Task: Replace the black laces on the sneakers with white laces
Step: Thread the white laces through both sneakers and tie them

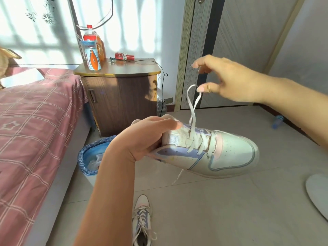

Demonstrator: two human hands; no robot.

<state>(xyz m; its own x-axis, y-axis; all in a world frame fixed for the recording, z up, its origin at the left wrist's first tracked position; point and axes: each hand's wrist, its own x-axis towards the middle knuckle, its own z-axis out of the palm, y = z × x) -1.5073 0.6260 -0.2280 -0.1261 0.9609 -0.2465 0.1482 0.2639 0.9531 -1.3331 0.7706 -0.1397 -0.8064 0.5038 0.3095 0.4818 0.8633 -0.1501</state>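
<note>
Above floor tiles, sneaker [209, 153] held mid-air, heel gripped by left hand [145, 139]. Right hand [229, 80] hooks white lace [192, 110] loop on thumb, fingers loosely spread. Step judged: tightening top eyelets; next, pull slack through.

A single wide-angle head view looks forward and down, from close above the pastel white, lilac and pink leather sneaker [209, 151] held mid-frame. Beyond the sneaker stands a dark wooden bedside cabinet [119, 96]; left of it lies a pink checked bed [35, 121].
</note>
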